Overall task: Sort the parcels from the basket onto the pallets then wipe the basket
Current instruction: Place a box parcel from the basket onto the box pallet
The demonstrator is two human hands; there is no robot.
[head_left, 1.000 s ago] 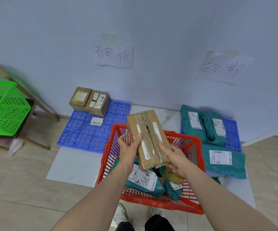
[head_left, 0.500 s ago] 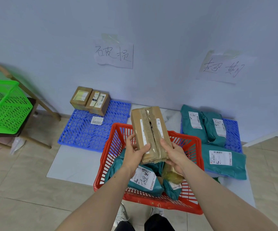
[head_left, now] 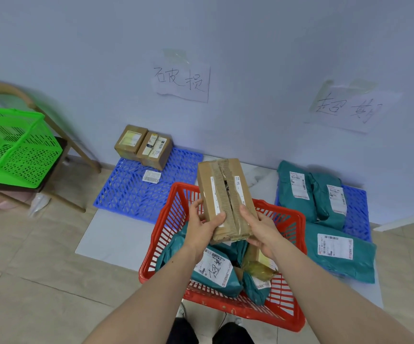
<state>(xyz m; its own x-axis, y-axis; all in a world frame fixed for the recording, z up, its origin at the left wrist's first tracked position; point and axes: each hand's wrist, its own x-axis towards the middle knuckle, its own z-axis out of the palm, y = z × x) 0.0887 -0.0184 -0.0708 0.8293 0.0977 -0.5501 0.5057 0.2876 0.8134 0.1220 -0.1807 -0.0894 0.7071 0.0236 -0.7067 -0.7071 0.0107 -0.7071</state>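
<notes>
While held above the red basket (head_left: 166,234), the torn cardboard box (head_left: 225,197) tilts upward; left hand (head_left: 202,228) and right hand (head_left: 259,225) each clamp its lower end. Green mailers (head_left: 215,266) lie in the basket. Blue pallets (head_left: 131,192) flank it on the floor.

cardboard box (head_left: 226,197) raised slightly toward frame centre, turned more upright; left hand (head_left: 202,228) shifted grip, thumb now across box's lower front; right hand (head_left: 259,225) lifted with it.
</notes>
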